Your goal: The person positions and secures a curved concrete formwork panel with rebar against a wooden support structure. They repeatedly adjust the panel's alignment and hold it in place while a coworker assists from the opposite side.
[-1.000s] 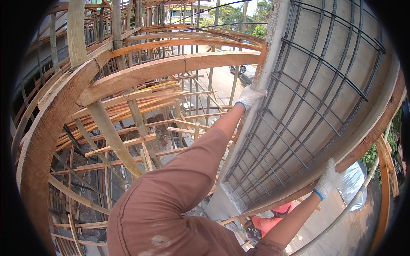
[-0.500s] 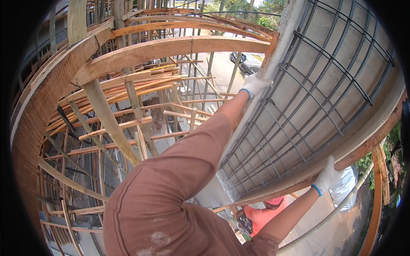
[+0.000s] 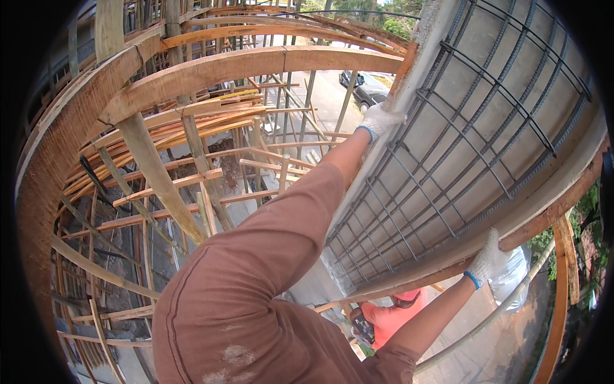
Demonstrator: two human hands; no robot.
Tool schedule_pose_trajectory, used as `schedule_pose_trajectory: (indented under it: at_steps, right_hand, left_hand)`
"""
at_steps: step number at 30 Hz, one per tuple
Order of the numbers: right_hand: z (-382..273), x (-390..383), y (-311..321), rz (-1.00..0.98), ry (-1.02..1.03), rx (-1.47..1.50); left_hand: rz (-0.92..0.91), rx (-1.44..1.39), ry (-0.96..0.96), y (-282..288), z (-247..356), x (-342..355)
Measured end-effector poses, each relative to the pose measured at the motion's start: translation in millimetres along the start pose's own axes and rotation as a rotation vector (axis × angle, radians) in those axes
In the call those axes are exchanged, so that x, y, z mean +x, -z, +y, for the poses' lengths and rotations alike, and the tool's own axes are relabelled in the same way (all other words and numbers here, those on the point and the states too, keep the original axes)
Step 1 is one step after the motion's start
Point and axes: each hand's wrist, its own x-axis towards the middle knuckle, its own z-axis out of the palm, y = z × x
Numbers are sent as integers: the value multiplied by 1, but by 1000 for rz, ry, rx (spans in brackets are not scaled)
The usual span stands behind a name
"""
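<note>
A long trough-shaped form, grey inside with a wooden board along its right side, slants across the right half of the view. In it lies a mesh of dark steel reinforcing bars. My left hand, in a white knit glove with a blue cuff, is closed over the trough's left rim, its fingertips curling in towards the bars. Lower down, my right hand, gloved the same way, grips the wooden board on the right side. The fingers' undersides are hidden. Brown sleeves cover my upper arms.
Curved timber beams and upright poles fill the left side, with stacked boards among them. Below the trough is a person in a coral shirt. A dark car stands on the ground beyond. A slim pole curves at lower right.
The view has shifted slightly, so the timber and the trough sit a little further left and higher. Both hands keep their hold at the same spots.
</note>
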Motion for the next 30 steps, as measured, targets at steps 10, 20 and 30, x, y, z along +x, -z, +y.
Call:
schedule_pose_trajectory:
  at_steps: [10,20,30]
  right_hand:
    - [0,-2,0,-32,-8,-4]
    - [-7,-2,1,-27,2,-99]
    - [-3,-2,1,-69,8,-25]
  left_hand:
    - [18,-7,-16,2,5,-6]
    - [22,13,18,4,4,-7]
    - [-6,22,-24,6,5,-5]
